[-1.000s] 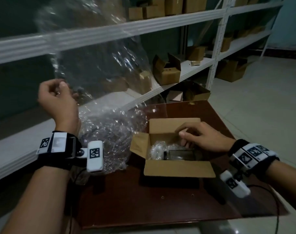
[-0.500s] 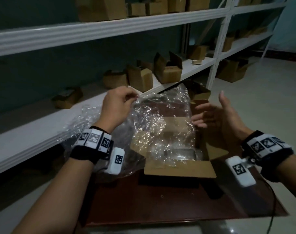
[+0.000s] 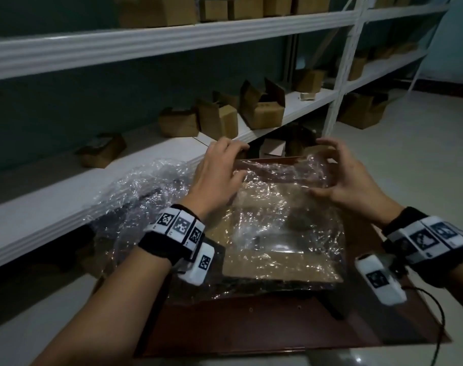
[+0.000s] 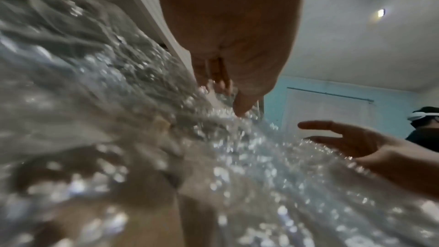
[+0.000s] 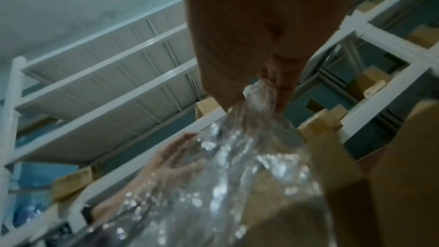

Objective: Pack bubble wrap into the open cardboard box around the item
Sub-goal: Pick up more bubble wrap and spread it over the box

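we see a white shelf rack (image 3: pixel 151 43) running along the left and back, loaded with small brown boxes (image 3: pixel 262 109); more of them sit on the floor past the far right post. our dark red table (image 3: pixel 264 328) stands just in front of the rack, and the lower shelf edge crowds the table's left side.

the bubble wrap (image 3: pixel 283 225) is spread as a sheet over the open cardboard box (image 3: pixel 275 268), which sits in the middle of the table. a crumpled heap of the same wrap trails off to the left, over the table edge toward the shelf.

our left hand (image 3: pixel 220 175) grips the sheet's far left corner, fingers curled over its edge. our right hand (image 3: pixel 349 178) holds the far right corner; the right wrist view shows the wrap bunched and pinched between thumb and fingers (image 5: pixel 282 89).

the item inside the box is hard to make out: only a dark shape shows through the shiny wrap. the box's left wall and far flap are veiled by plastic. both wrist views are blurred, and the left wrist view is mostly filled with wrap (image 4: pixel 118 119). a second person with a white headband is cut off at its right edge.

bare tabletop lies along the near edge and to the right of the box.
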Demonstrator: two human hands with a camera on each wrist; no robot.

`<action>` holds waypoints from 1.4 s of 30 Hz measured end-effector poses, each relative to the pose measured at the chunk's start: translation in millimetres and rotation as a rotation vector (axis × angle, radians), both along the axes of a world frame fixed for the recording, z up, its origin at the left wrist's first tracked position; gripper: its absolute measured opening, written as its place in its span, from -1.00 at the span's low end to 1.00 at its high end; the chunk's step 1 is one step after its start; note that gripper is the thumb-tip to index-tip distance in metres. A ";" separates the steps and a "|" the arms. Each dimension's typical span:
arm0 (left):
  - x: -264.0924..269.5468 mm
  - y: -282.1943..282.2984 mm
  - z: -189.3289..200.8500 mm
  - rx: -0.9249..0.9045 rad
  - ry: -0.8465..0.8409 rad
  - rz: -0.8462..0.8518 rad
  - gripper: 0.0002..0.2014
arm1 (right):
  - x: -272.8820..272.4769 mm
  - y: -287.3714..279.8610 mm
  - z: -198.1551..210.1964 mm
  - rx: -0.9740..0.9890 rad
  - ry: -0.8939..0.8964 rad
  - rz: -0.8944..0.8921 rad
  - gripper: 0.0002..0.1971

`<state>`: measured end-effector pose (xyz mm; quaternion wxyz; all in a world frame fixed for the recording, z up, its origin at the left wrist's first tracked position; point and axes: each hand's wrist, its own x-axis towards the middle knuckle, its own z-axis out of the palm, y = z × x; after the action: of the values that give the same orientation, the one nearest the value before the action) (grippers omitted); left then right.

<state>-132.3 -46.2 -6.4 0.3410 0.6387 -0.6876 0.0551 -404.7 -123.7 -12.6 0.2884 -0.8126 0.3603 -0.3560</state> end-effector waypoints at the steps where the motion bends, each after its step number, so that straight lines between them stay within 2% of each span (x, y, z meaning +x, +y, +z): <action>1: -1.9 1.4 2.5 -0.033 -0.051 -0.033 -0.57 | -4.6 -4.9 -0.4 -0.006 0.040 -0.020 0.04; 3: -4.7 7.1 7.9 -0.103 -0.140 -0.132 -0.68 | -10.5 -11.6 -4.1 -0.018 0.115 -0.042 0.04; 4: -5.0 11.4 10.1 -0.080 -0.166 -0.198 -0.75 | -12.4 -14.3 -6.7 -0.022 0.147 -0.036 0.04; 5: -4.3 15.2 11.3 0.014 -0.166 -0.270 -0.80 | -13.6 -16.6 -9.1 -0.021 0.171 -0.032 0.05; 8: -7.9 31.0 9.9 0.566 -0.066 -0.397 -0.86 | -15.5 -20.7 -13.1 -0.052 0.251 -0.051 0.09; 9: -10.0 34.1 5.1 0.689 -0.046 -0.413 -0.84 | -14.8 -19.9 -11.4 -0.108 0.304 -0.073 0.09; 11: -13.9 35.3 -6.3 0.782 -0.047 -0.405 -0.72 | -12.8 -11.3 -3.0 -0.303 0.394 -0.113 0.04; 13: -18.5 33.5 -12.6 0.786 -0.069 -0.364 -0.58 | -7.5 3.6 9.0 -0.457 0.388 -0.034 -0.11; 15: -23.1 30.3 -13.6 0.766 -0.124 -0.336 -0.48 | 1.6 19.6 14.8 -0.346 0.397 0.150 -0.24; 18: -29.1 26.5 -14.1 0.737 -0.253 -0.298 -0.28 | 11.8 32.4 -1.3 -0.078 0.644 0.341 -0.17; 20: -30.9 24.4 -16.4 0.742 -0.303 -0.269 -0.13 | 14.9 32.9 -14.0 -0.043 0.738 0.373 -0.12; 22: -31.5 22.5 -19.4 0.738 -0.332 -0.248 -0.08 | 16.2 30.3 -17.2 -0.053 0.746 0.375 -0.06; 25: -34.7 19.6 -26.1 0.688 -0.423 -0.217 -0.05 | 18.2 26.3 -16.4 -0.057 0.751 0.360 -0.01; 29: -42.9 15.8 -33.1 0.617 -0.510 -0.177 -0.02 | 17.9 25.8 -22.0 -0.072 0.752 0.375 -0.05; 33: -46.3 13.0 -36.5 0.588 -0.576 -0.180 0.00 | 24.5 35.1 -20.5 -0.229 0.883 0.368 -0.38; 34: -46.5 11.9 -37.9 0.587 -0.582 -0.183 0.00 | 26.4 38.8 -19.4 -0.233 0.928 0.356 -0.40; 37: -45.9 10.2 -41.2 0.589 -0.618 -0.189 -0.02 | 34.2 44.7 -17.7 -0.197 0.975 0.378 -0.29; 39: -43.2 10.7 -41.1 0.609 -0.624 -0.206 0.01 | 37.1 41.1 -20.1 -0.194 1.008 0.366 -0.28; 41: -37.2 12.8 -37.9 0.681 -0.551 -0.220 -0.07 | 37.5 34.3 -26.9 -0.200 1.007 0.359 -0.16; 42: -32.9 14.7 -33.9 0.737 -0.464 -0.244 -0.18 | 37.6 32.6 -29.1 -0.196 1.012 0.349 -0.14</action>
<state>-165.2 -31.5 -40.2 -0.0684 0.6025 -0.7898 -0.0923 -367.2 -91.1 -41.7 0.0567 -0.9532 0.2791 0.1010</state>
